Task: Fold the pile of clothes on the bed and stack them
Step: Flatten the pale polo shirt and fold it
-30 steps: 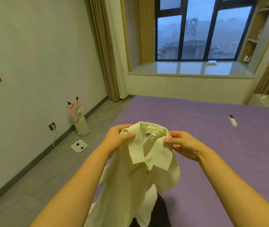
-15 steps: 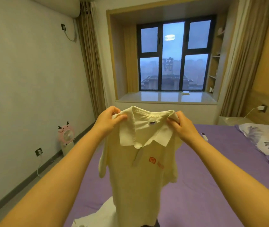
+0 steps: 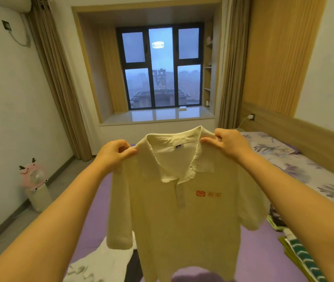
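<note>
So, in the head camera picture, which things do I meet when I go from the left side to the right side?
Pink fan → left hand → cream polo shirt → right hand → flowered pillow.

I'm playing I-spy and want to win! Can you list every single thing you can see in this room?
Polo shirt: one, pale cream with an orange logo, held up by its shoulders above the bed.
Bed: one, purple sheet, below the shirt.
White garment: one, lying on the bed at bottom left.
Green patterned clothes: a few, on the bed at right.
Floral bedding: purple and white, by the headboard at right.
Fan: one, pink and white, on the floor by the left wall.
Window: one, dark frame, far wall.
Curtains: beige, both sides of the window.
Left hand: pinches the shirt's shoulder.
Right hand: pinches the other shoulder.
</note>
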A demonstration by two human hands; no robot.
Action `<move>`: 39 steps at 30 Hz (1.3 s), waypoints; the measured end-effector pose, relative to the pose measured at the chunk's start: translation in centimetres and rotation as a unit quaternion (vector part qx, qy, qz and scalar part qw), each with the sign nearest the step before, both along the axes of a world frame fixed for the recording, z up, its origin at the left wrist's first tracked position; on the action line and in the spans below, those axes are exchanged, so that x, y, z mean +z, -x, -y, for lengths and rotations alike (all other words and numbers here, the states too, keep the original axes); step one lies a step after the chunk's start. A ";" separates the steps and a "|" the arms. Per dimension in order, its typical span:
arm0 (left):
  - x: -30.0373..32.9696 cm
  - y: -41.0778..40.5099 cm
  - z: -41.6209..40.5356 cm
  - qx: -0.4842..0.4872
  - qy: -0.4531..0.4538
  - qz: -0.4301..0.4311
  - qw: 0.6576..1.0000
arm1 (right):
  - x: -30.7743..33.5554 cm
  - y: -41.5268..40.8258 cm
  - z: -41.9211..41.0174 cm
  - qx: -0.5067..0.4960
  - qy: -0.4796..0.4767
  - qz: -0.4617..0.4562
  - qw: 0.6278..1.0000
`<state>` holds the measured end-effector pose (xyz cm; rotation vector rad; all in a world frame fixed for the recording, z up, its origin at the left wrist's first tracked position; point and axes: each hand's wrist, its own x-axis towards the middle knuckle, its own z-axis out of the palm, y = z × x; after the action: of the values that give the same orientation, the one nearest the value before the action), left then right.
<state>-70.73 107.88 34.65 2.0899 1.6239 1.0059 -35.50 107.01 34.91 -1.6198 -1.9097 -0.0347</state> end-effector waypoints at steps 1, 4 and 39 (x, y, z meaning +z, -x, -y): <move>-0.5 -0.7 0.4 -0.004 0.009 0.017 1.000 | -0.3 -0.7 0.8 -0.004 0.005 -0.003 1.000; -2.5 -2.9 1.3 -0.005 0.035 0.096 0.995 | -0.8 -2.4 2.5 0.000 0.014 -0.005 1.000; -39.6 -13.1 -12.2 0.102 0.378 0.079 0.917 | -39.0 -12.6 -12.6 -0.048 0.436 -0.076 0.895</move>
<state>-57.60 120.10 -4.93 1.3114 1.7851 0.4523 -22.93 119.58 -4.08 -2.1776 -1.8121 1.0126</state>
